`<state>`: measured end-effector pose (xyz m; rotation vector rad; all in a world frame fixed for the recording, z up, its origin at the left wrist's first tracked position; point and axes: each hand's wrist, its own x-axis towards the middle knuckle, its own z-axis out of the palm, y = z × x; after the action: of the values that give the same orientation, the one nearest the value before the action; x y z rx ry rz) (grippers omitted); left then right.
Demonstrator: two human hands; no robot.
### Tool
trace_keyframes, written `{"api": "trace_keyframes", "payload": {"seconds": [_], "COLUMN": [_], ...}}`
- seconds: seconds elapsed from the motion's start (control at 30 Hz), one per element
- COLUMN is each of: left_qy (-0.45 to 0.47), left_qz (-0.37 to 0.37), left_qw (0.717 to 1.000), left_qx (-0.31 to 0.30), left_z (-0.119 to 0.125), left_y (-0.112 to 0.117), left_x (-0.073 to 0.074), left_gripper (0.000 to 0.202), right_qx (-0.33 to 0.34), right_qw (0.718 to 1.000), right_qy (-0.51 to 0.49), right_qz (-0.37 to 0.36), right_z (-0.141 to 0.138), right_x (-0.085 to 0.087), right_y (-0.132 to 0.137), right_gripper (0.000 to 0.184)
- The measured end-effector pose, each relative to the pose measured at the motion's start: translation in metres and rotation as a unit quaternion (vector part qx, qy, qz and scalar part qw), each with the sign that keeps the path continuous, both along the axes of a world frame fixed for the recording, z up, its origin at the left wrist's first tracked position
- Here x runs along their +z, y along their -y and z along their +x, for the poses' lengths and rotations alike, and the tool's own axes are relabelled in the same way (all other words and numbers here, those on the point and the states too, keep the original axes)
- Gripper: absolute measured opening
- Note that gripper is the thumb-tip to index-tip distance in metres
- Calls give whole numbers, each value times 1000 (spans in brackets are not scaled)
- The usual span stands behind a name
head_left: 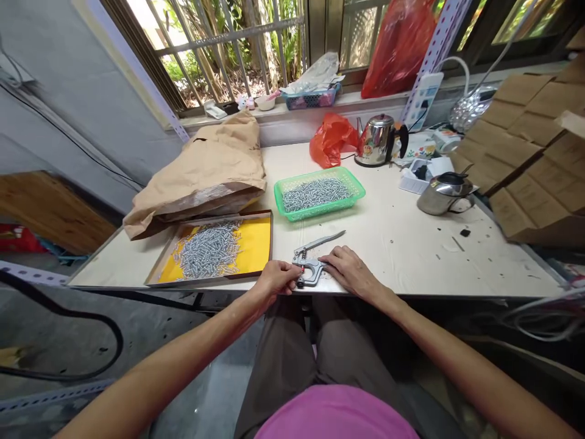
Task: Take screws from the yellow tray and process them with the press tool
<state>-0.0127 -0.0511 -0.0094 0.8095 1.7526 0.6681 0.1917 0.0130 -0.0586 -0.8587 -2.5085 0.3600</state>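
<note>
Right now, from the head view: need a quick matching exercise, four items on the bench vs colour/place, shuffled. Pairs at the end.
Things
1. Shallow tray
2. Plastic basket
3. Plier-like tool
4. Kettle

Colour or place
A. Between the left hand and the right hand
B. Shiny silver, with a black handle, toward the window
C. Lined in yellow
D. Translucent green

Pairs: 1-C, 2-D, 3-A, 4-B
</note>
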Motion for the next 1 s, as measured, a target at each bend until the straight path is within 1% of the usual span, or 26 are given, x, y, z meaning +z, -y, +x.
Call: {"api": "trace_keyframes", "payload": {"seconds": [0.23, 0.5, 0.57, 0.6, 0.63, 0.67, 0.7, 0.73, 0.8, 0.83, 0.87, 0.93, 1.0], "left_qy": [-35, -44, -48, -55, -71, -99, -138, -181, -253, -275, -290, -327, -374], "left_qz": [-52, -58, -40, -14, 27, 84, 152, 226, 352, 395, 424, 450, 451], "left_qw": [998, 997, 998, 998, 997, 991, 978, 955, 891, 859, 832, 793, 768], "left_qx": [-22, -30, -20, -14, -13, -19, -36, -62, -135, -174, -208, -249, -260], "left_z": [2, 2, 5, 7, 9, 11, 13, 16, 23, 27, 31, 40, 46], "left_y": [-5, -4, 0, 3, 8, 13, 19, 26, 39, 46, 51, 59, 63], "left_x": [9, 6, 5, 3, 2, 0, -2, -5, -11, -15, -19, -29, -38], "left_gripper": [25, 33, 33, 32, 29, 26, 22, 18, 13, 13, 14, 15, 17], "right_qx": [-7, -9, -11, -12, -11, -5, 8, 22, 33, 26, 11, -10, 13], "right_qw": [1000, 999, 999, 999, 1000, 1000, 1000, 1000, 999, 999, 1000, 999, 998], "right_qy": [17, 24, 24, 23, 20, 16, 10, 2, -15, -19, -22, -9, 12], "right_qz": [4, 25, 24, 22, 17, 11, 2, -7, -13, -7, 5, 40, 64], "right_z": [-1, -4, -4, -3, -3, -2, 0, 1, 4, 6, 7, 10, 11], "right_x": [1, -4, -3, -3, -2, -1, 1, 3, 8, 10, 12, 13, 6], "right_y": [0, -1, -1, -1, -1, -1, -2, -3, -8, -12, -16, -29, -45], "right_gripper": [24, 22, 22, 22, 23, 24, 24, 25, 27, 29, 30, 31, 32]}}
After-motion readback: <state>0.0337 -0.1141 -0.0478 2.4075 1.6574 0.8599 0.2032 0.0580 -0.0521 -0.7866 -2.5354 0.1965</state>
